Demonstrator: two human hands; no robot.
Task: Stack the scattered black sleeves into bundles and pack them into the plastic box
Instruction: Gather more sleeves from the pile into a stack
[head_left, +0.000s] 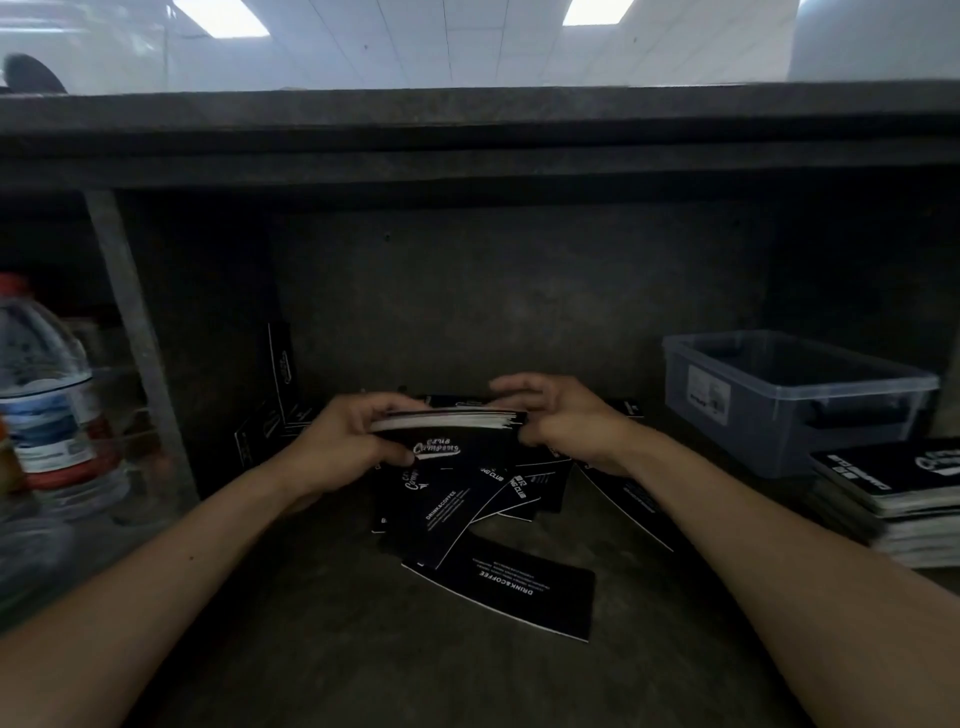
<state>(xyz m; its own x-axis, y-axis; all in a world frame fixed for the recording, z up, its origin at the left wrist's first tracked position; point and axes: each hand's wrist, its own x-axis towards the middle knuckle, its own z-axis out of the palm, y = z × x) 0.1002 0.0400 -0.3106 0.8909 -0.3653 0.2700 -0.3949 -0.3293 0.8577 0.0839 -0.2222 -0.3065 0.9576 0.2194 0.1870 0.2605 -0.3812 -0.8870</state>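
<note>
Mid-task. Left hand (347, 436) and right hand (556, 415) grip a partial bundle (449, 418) at frame centre. Loose sleeves (498, 540) lie below; plastic box (795, 395), right, looks unpacked; finished stacks (904, 493) wait beside it.

Both hands meet over the dark surface (311, 597): the left hand (353, 441) grips a bundle (447, 420) of black sleeves edge-on, and the right hand (550, 415) cups its other end. Loose sleeves (519, 592) lie fanned beneath (white lettering showing). To the right are a clear box (795, 400) and a stack (893, 488); far left, a bottle (47, 405).
</note>
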